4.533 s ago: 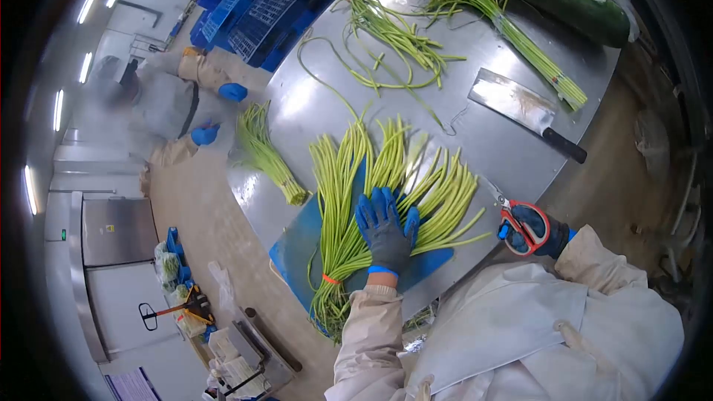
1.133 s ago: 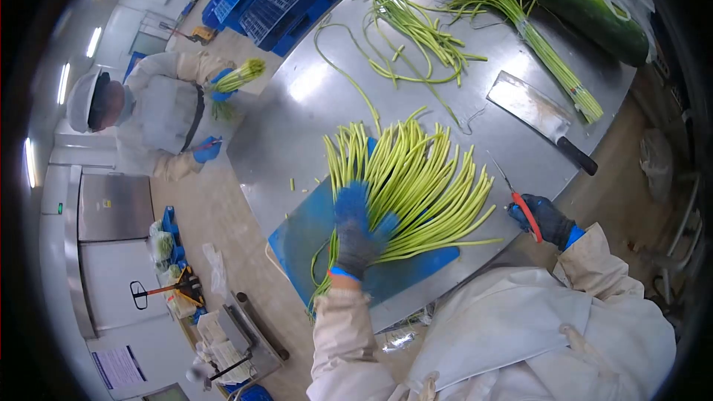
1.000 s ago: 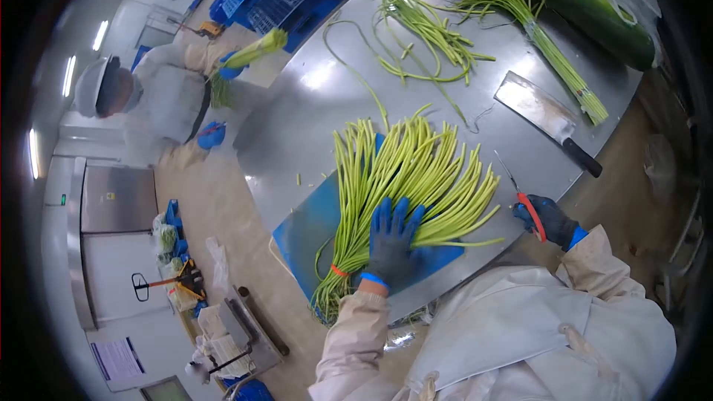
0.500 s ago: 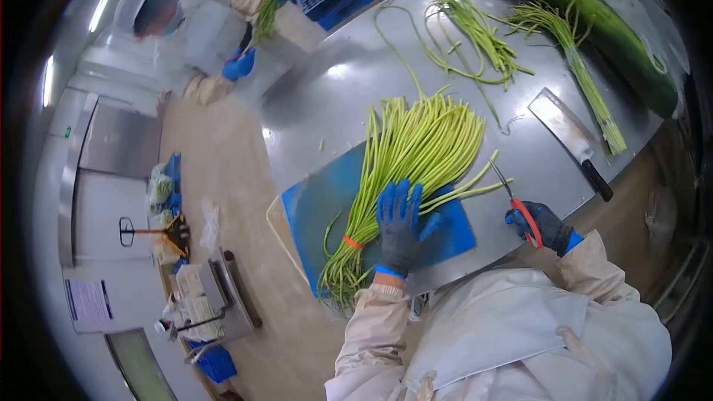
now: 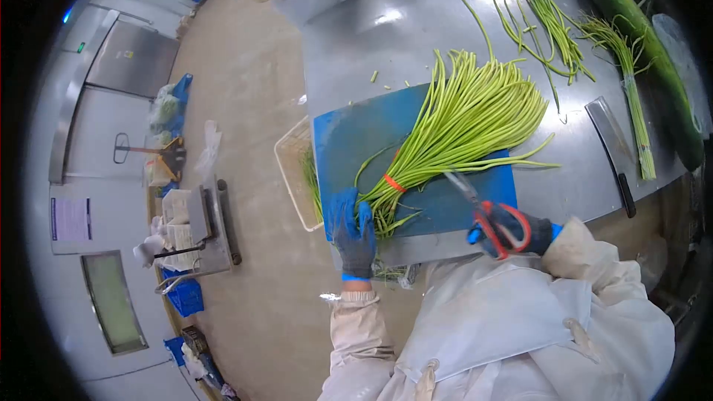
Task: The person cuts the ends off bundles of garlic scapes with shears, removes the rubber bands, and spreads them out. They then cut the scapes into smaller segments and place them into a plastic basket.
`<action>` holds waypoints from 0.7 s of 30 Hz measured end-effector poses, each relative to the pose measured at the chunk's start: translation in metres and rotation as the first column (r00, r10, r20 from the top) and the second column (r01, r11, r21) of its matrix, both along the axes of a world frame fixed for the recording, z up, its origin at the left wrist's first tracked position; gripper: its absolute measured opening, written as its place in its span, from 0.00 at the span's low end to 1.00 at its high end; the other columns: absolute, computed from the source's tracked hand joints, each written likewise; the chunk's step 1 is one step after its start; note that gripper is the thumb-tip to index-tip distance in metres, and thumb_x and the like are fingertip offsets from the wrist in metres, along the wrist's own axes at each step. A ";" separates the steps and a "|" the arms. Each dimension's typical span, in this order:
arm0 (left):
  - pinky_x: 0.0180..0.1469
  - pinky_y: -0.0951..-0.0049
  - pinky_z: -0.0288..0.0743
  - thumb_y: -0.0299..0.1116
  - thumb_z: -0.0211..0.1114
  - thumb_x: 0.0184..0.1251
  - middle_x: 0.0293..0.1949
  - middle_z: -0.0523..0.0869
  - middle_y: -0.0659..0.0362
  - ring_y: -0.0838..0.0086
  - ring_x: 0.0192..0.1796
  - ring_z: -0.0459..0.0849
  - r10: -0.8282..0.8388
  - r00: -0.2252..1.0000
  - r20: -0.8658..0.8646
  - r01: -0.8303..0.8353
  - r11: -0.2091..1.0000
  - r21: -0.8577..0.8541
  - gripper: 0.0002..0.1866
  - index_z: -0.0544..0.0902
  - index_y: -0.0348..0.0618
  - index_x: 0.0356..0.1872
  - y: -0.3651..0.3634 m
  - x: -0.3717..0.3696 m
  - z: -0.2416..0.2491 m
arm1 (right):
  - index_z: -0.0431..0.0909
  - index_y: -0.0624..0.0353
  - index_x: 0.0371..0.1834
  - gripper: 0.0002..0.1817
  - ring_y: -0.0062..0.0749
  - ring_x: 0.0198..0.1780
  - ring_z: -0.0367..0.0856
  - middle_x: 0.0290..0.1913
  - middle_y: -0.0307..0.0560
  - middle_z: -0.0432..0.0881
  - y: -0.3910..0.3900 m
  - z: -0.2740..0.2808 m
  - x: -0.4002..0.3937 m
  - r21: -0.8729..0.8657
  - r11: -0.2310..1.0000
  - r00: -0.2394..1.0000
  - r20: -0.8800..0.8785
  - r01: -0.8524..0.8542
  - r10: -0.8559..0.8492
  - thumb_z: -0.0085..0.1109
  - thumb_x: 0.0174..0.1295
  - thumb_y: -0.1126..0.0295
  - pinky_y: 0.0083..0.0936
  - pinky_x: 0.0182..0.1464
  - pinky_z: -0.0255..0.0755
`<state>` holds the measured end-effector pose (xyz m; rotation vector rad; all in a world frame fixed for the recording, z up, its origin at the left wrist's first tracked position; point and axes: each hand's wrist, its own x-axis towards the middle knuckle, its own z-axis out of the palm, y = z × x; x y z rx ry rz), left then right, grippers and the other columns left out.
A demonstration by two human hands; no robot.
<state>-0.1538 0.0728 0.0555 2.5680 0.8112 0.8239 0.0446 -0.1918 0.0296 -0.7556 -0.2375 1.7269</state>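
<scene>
while the left hand (image 5: 352, 232) presses the bean bundle (image 5: 453, 130) ends, the right hand (image 5: 511, 229) grips red scissors (image 5: 483, 212).

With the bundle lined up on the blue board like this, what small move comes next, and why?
Probably bring the scissors in the right hand down to the orange band and snip it. The blades point toward the long bean bundle, which is banded near its stem ends, while the left hand rests at those ends.

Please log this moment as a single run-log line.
left hand: on stem ends of long bean bundle | right hand: holds red scissors over blue cutting board | cleaver: idle on table
</scene>
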 end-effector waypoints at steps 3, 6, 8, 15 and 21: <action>0.61 0.57 0.61 0.38 0.58 0.63 0.52 0.75 0.45 0.50 0.57 0.70 -0.086 0.986 -0.140 0.090 0.996 0.019 0.20 0.73 0.37 0.53 0.016 0.013 -0.005 | 0.68 0.60 0.53 0.31 0.31 0.30 0.77 0.41 0.52 0.78 0.044 -0.017 -0.038 0.119 0.991 0.984 -0.159 -0.060 0.079 0.40 0.64 0.41 0.26 0.32 0.72; 0.62 0.55 0.58 0.38 0.58 0.63 0.55 0.73 0.44 0.49 0.60 0.67 -0.161 0.938 -0.307 0.139 0.986 -0.092 0.23 0.70 0.38 0.57 0.016 0.007 -0.013 | 0.68 0.59 0.53 0.32 0.33 0.31 0.77 0.41 0.52 0.78 0.067 -0.026 -0.077 0.156 0.987 0.945 -0.312 -0.048 0.095 0.38 0.64 0.40 0.28 0.33 0.72; 0.62 0.54 0.57 0.38 0.58 0.62 0.57 0.71 0.44 0.49 0.61 0.66 -0.241 0.901 -0.360 0.161 0.958 -0.237 0.25 0.69 0.38 0.58 0.015 0.000 -0.020 | 0.68 0.59 0.53 0.33 0.34 0.31 0.77 0.41 0.52 0.79 0.082 -0.018 -0.098 0.075 0.997 0.944 -0.329 0.022 0.004 0.37 0.64 0.40 0.29 0.34 0.72; 0.65 0.54 0.54 0.40 0.61 0.59 0.60 0.69 0.46 0.49 0.64 0.62 -0.330 0.934 -0.136 0.292 0.925 -0.241 0.31 0.64 0.39 0.62 0.007 -0.026 -0.040 | 0.65 0.59 0.57 0.24 0.31 0.47 0.76 0.47 0.50 0.76 0.106 -0.015 -0.137 0.180 0.935 0.933 -0.252 0.305 -0.256 0.33 0.70 0.51 0.31 0.52 0.71; 0.60 0.54 0.61 0.39 0.63 0.57 0.55 0.73 0.45 0.49 0.60 0.67 -0.356 0.920 -0.165 0.309 0.916 -0.257 0.24 0.73 0.41 0.54 0.050 -0.041 -0.043 | 0.70 0.60 0.49 0.26 0.24 0.28 0.75 0.37 0.43 0.79 0.086 0.026 -0.112 -0.083 0.972 0.966 0.157 0.219 -0.204 0.39 0.67 0.47 0.21 0.29 0.71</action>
